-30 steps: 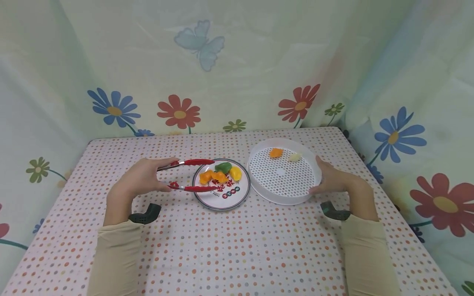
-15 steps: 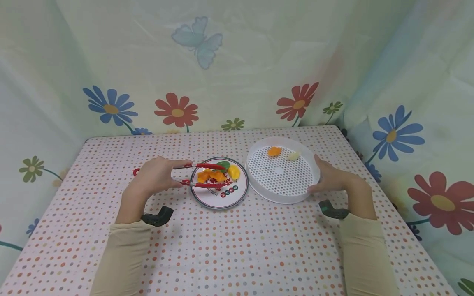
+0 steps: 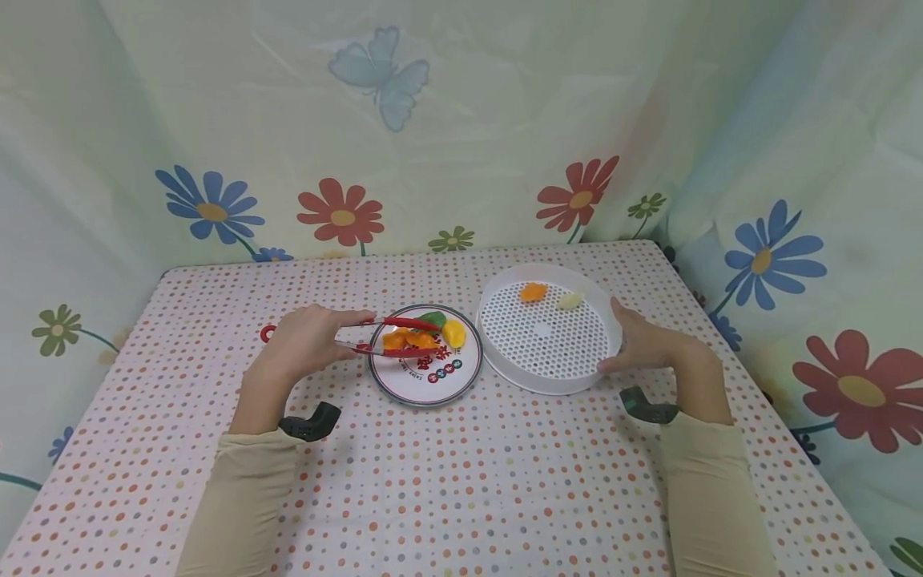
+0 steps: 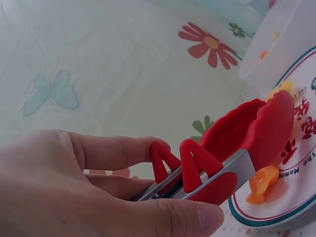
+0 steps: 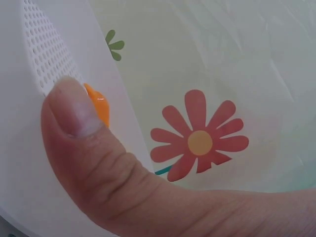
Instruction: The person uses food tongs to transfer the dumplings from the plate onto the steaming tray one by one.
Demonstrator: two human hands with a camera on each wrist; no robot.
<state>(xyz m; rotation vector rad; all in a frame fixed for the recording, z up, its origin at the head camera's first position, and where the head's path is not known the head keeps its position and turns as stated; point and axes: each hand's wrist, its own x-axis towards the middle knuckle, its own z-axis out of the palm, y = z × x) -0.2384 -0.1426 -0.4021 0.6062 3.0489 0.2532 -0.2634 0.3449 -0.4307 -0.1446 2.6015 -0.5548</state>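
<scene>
In the head view my left hand (image 3: pixel 299 340) holds red-tipped metal tongs (image 4: pixel 232 163) between thumb and fingers. Their tips stand apart over a round white plate (image 3: pixel 425 391) with a dark rim. On it lie a green piece (image 3: pixel 433 320), a yellow piece (image 3: pixel 453 333) and orange dumpling-like pieces (image 3: pixel 394 340), partly covered by the tongs. Whether the tips touch any piece I cannot tell. My right hand (image 3: pixel 645 340) grips the side of a white perforated round tray (image 3: pixel 541 353), thumb on its outer wall. Inside are an orange piece (image 3: pixel 533 292) and a pale piece (image 3: pixel 570 300).
A dotted cloth (image 3: pixel 447 481) covers the table. The plate and tray stand side by side, close together. Behind the table hangs a flowered curtain (image 3: pixel 461 120), which also rises at both sides. A dark device (image 3: pixel 312 422) is worn at each wrist.
The left hand has moved right with the tongs, bringing their tips further over the plate and slightly closer together. The right hand stays at the tray. The whole head view has shifted slightly.
</scene>
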